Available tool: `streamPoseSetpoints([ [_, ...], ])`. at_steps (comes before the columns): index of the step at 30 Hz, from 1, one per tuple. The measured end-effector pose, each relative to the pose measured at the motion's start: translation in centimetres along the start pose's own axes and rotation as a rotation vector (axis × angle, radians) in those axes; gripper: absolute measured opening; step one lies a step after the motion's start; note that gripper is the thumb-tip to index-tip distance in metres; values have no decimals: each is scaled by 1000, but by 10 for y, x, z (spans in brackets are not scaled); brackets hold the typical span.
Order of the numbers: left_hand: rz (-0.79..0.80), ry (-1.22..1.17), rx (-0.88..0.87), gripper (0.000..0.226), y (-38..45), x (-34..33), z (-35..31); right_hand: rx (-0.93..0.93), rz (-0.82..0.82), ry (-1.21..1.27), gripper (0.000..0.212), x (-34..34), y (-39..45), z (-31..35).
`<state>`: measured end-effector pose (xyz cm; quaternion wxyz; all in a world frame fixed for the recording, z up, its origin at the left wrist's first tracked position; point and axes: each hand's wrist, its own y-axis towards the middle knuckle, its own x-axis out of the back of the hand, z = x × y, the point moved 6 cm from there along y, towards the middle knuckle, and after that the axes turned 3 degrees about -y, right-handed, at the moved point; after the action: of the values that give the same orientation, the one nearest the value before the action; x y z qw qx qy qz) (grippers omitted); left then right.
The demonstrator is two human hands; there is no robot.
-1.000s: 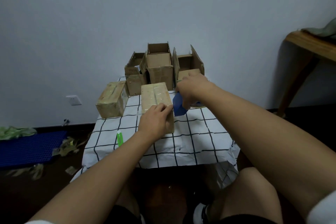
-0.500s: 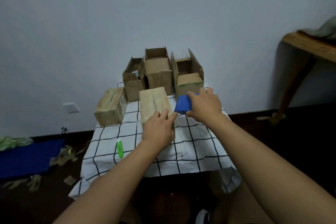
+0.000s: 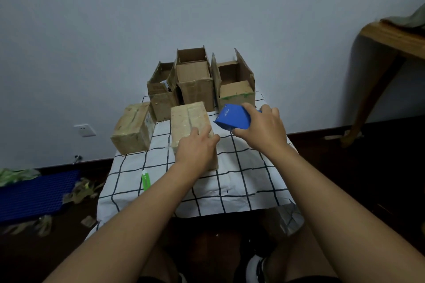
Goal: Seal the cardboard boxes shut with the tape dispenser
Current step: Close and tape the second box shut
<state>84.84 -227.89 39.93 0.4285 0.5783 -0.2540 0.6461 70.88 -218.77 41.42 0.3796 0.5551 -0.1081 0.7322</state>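
Your right hand [image 3: 262,130] grips the blue tape dispenser [image 3: 232,117], fingers curled over its top and thumb underneath, holding it above the checked tablecloth [image 3: 230,181] just to the right of the closed box. The dispenser's long axis runs roughly left to right, and its broad blue end points left toward that box, tilted slightly downward; it does not touch the box.

Your left hand [image 3: 195,147] lies flat on the near end of the closed cardboard box [image 3: 188,117], fingers straight and pressing down on its top. That box sits near the middle of the table with its long axis running away from you, and a seam runs lengthwise down its top.

To the left, another closed box [image 3: 133,128] rests at the table's edge. Behind them, against the wall, three open boxes [image 3: 195,80] stand in a row with flaps up. A green utility knife [image 3: 145,181] lies on the cloth near your left forearm. On the floor to the left are a blue mat [image 3: 34,195] and scraps.
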Motion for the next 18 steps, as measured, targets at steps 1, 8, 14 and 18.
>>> streamPoseSetpoints([
  [1, 1, 2, -4, 37, -1, -1, 1, -6, -2, 24, 75, -2, 0, -2],
  [8, -57, 5, -23, 43, -3, -7, 5, -24, -19, 146, 78, -12, 1, -7],
  [14, -139, -391, 4, 73, -14, -6, 34, -40, -75, 390, 75, -1, 8, 2],
  [18, -359, -587, 20, 59, -36, -1, 51, 14, -97, 551, 73, 8, 14, 30],
])
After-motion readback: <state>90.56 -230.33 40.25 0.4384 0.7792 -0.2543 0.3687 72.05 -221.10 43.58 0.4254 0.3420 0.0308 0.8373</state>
